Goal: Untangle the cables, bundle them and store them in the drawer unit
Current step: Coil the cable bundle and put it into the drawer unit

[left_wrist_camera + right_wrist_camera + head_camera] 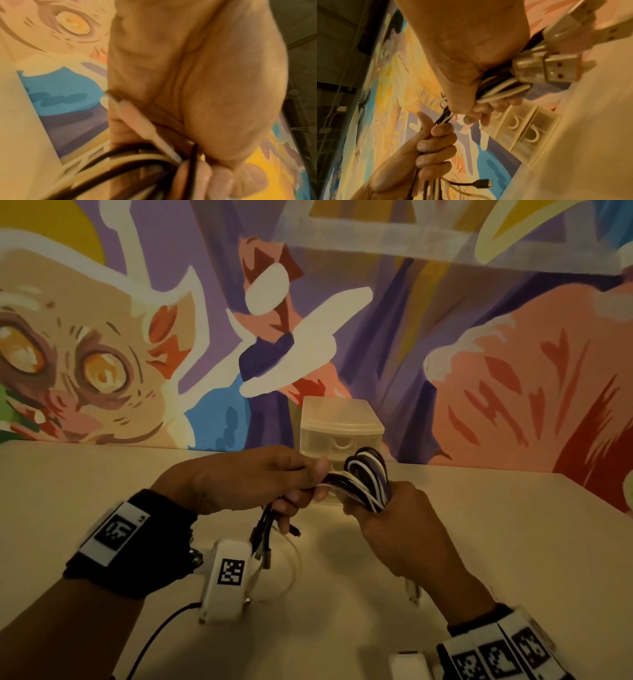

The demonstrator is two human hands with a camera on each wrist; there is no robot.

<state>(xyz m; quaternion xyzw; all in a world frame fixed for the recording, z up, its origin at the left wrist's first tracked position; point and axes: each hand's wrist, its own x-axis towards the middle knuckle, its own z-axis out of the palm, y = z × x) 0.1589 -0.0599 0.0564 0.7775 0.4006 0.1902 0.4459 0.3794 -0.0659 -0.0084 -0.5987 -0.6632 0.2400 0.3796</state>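
A bundle of black, white and purple cables (368,479) is held above the table between both hands. My right hand (394,508) grips the looped end, with USB plugs (559,67) sticking out past the palm. My left hand (274,477) grips the straight strands (443,119) just left of the loops. Loose cable ends and plugs (263,542) hang below the left hand. The translucent drawer unit (340,426) stands against the wall behind the hands, its drawers (522,128) closed.
The beige table (513,542) runs to a painted mural wall (479,337). A thin white cable (291,563) lies looped on the table below the hands. A black lead (154,642) runs from the left wrist camera toward the near edge.
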